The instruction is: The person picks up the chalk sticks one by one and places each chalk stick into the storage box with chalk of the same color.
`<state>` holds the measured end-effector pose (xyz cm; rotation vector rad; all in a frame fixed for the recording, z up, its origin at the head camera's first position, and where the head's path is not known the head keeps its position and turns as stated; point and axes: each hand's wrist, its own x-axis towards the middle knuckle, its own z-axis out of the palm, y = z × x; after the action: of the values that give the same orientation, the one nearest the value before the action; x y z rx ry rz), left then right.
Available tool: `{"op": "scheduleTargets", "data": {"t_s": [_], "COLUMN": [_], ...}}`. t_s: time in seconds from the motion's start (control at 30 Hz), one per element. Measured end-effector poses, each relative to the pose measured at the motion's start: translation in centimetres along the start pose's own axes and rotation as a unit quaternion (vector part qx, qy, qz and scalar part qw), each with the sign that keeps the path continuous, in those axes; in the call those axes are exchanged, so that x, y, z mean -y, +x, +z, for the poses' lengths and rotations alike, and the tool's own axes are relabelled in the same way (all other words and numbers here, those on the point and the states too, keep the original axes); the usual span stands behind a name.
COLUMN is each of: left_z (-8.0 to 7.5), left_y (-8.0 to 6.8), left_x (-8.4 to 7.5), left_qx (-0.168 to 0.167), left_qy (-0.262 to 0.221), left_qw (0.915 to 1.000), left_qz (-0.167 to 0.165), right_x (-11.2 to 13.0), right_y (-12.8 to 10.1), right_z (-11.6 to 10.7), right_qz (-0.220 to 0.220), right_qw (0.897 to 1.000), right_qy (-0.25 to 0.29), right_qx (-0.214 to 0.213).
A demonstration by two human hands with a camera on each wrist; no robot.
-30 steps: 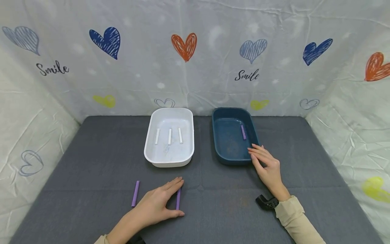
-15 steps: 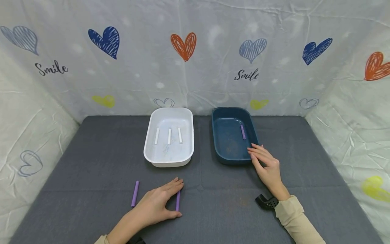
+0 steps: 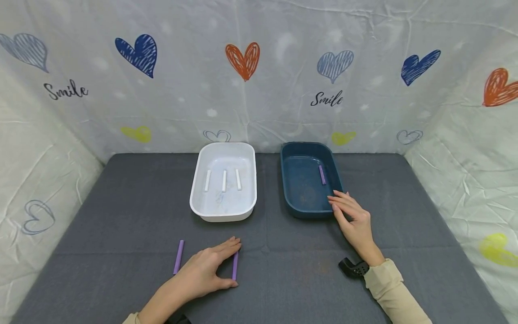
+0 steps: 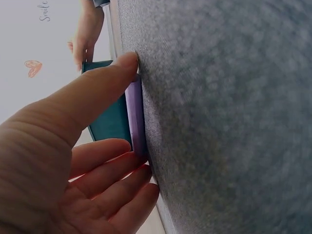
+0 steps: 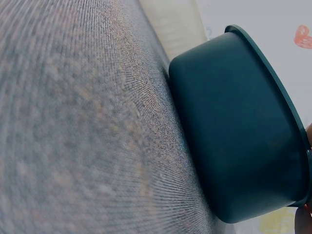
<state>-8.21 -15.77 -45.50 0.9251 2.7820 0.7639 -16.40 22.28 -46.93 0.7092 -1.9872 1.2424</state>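
Note:
A purple chalk stick (image 3: 235,266) lies on the grey cloth in front of the white tub. My left hand (image 3: 202,272) pinches it end to end, thumb at the near end and fingertips at the far end. The left wrist view shows the same purple chalk (image 4: 135,114) between thumb and fingers, low against the cloth. Left of this hand lies another purple chalk stick (image 3: 178,257). My right hand (image 3: 356,222) holds the near right corner of the dark blue tub (image 3: 301,210), fingertips over its rim. A purple chalk stick (image 3: 322,174) rests inside that tub.
Left of the blue tub stands a white tub (image 3: 222,218) with white chalk sticks (image 3: 224,181) in it. A pale curtain (image 3: 283,63) printed with hearts hangs behind the table (image 3: 291,279). A black wrist device (image 3: 354,267) is on the right wrist.
My left thumb and fingertips have drawn in to the ends of the purple chalk stick. The right hand stays on the blue tub. The head view has shifted slightly.

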Motion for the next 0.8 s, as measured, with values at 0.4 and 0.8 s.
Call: {"op": "scheduleTargets", "data": {"t_s": [0.4,0.8], "left_z": [0.01,0.09], "left_y": [-0.02,0.29], "left_x": [0.02,-0.21], "left_qx": [-0.015,-0.026], "left_qy": [0.004,0.003], "left_qw": [0.9999,0.9997], "left_qz": [0.006,0.005], "right_x": [0.10,0.12], "right_y": [0.03,0.08], "right_z": [0.03,-0.02], "right_qz": [0.006,0.004], "right_qw": [1.000,1.000], "right_qy": [-0.001,0.001], "right_qx": [0.002,0.003]}}
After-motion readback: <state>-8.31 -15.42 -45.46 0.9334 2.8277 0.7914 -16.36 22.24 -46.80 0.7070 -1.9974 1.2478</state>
